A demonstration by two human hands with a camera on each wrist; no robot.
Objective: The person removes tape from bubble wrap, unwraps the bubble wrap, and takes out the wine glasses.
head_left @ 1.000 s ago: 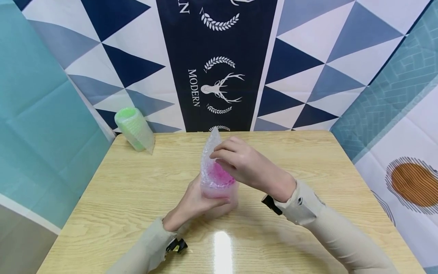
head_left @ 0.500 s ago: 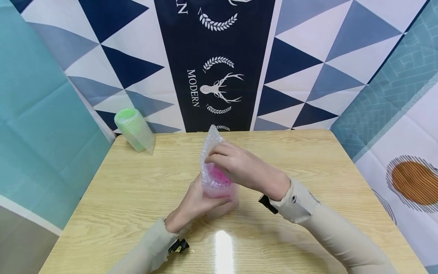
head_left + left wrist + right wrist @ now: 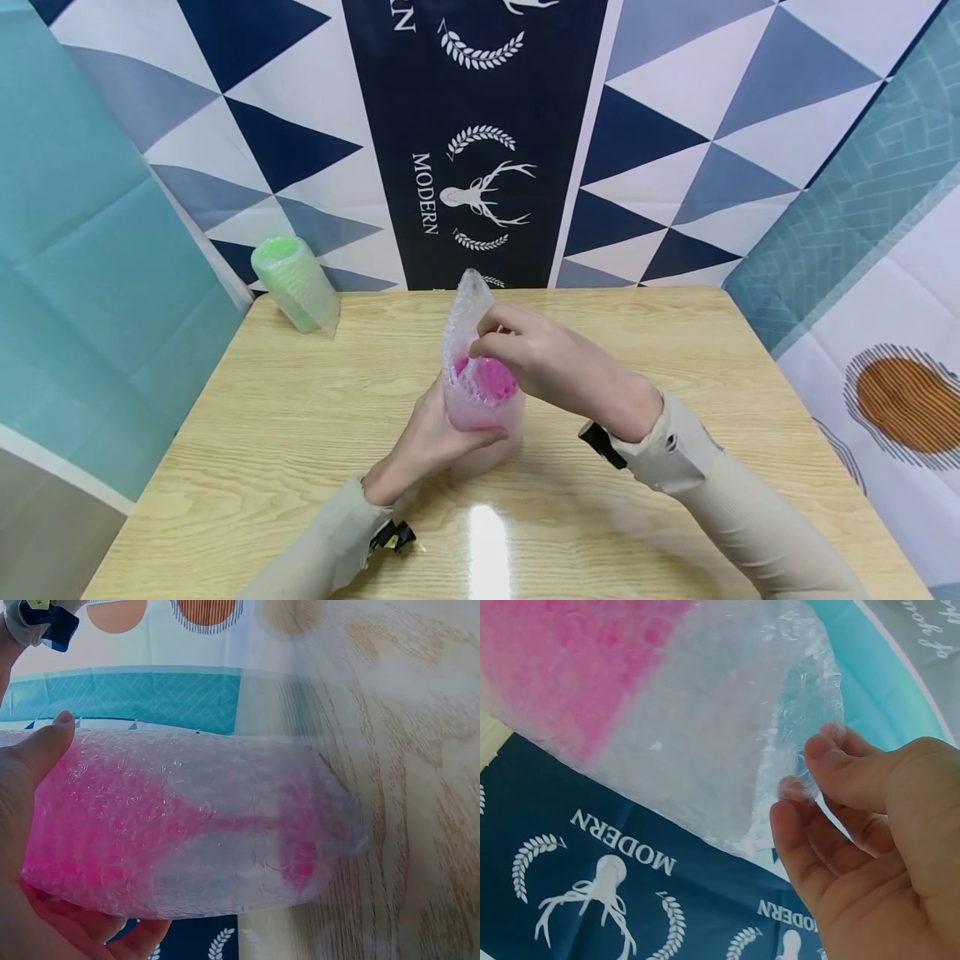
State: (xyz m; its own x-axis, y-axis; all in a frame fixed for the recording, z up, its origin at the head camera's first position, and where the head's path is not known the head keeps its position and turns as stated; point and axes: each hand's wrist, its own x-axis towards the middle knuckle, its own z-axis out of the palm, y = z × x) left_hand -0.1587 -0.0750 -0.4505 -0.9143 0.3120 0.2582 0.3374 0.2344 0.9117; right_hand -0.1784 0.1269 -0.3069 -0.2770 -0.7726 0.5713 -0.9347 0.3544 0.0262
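A pink goblet [image 3: 497,381] stands upright inside a clear bubble wrap bag [image 3: 467,312] near the middle of the table. In the left wrist view its bowl, thin stem and round foot show through the bag. My left hand [image 3: 429,429] grips the bag around the bowl, with the thumb on the near side. The bag's top end rises above the goblet's rim. My right hand [image 3: 528,346] pinches the edge of the bag's mouth between thumb and fingers, as the right wrist view shows, and the pink rim is visible from above.
A green item in bubble wrap [image 3: 296,283] stands at the table's back left corner. Patterned cloth [image 3: 480,200] hangs behind the wooden table [image 3: 637,350], and more cloth lines both sides. A bright light reflection lies on the tabletop in front.
The right hand moved slightly left, then back right, at the bag's mouth. The mouth now gapes wider and more of the goblet's pink rim shows. The left hand stays in place.
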